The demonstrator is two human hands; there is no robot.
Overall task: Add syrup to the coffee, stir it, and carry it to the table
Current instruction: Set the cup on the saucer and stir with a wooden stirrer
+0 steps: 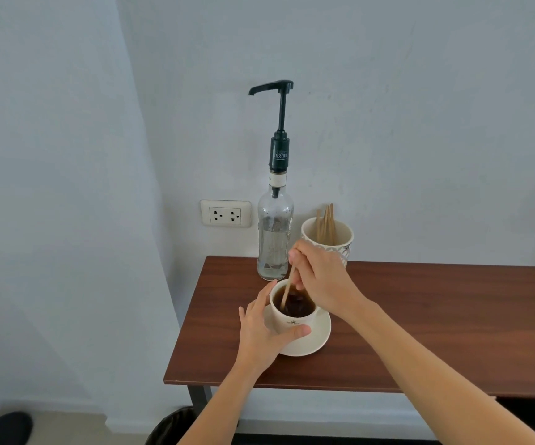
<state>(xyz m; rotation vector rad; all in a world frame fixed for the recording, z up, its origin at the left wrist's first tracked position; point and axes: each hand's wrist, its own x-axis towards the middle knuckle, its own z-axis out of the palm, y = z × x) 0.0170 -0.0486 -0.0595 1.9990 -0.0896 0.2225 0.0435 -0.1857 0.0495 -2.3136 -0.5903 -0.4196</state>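
Observation:
A cream coffee cup [291,322] full of dark coffee stands on a cream saucer [319,337] near the left end of a brown wooden table [436,322]. My left hand [261,332] wraps around the cup's left side, thumb across its front. My right hand [320,277] is above the cup and pinches a thin wooden stir stick [288,289] whose lower end dips into the coffee. Behind the cup stands a clear glass syrup bottle [274,239] with a tall black pump, its spout pointing left.
A patterned paper cup [343,239] holding several wooden stir sticks stands to the right of the bottle, against the wall. A wall socket [225,213] is left of the bottle. Below the table's left end, a dark bin [173,425] sits on the floor.

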